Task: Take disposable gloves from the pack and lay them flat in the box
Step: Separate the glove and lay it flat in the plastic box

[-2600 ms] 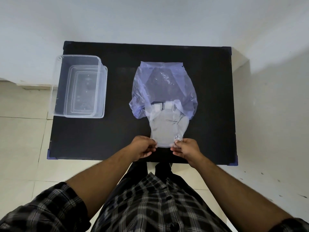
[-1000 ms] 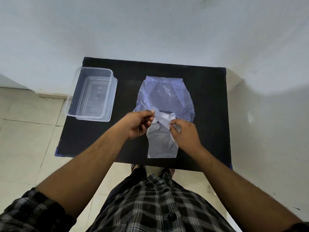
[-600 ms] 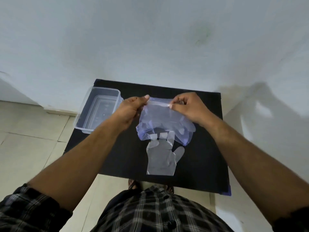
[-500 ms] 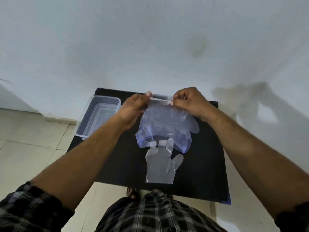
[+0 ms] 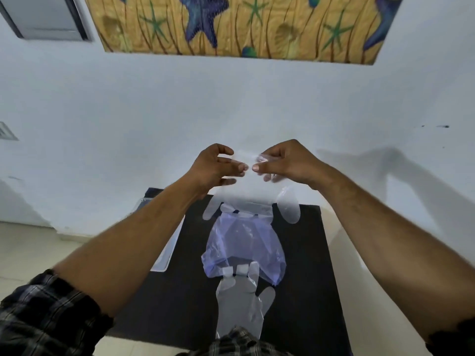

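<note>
My left hand (image 5: 218, 168) and my right hand (image 5: 285, 163) are raised in front of the wall, each pinching the top edge of a clear disposable glove (image 5: 249, 194). The glove hangs fingers down, with a thumb sticking out at each side. Right below it is the bluish-purple pack (image 5: 244, 247), reaching down to the black table (image 5: 303, 278). A second clear glove (image 5: 240, 304) lies flat near the table's front edge, its fingertips under the pack. The clear plastic box (image 5: 164, 258) is at the table's left, mostly hidden behind my left forearm.
A white wall stands just behind the table, with a starfish picture (image 5: 231, 24) high up. Pale floor tiles (image 5: 30, 242) show to the left. My checked shirt (image 5: 239, 343) fills the bottom edge.
My view has tilted upward. Both hands have risen from the table and now hold a clear glove in the air above the pack, where before they gripped the pack's far edge.
</note>
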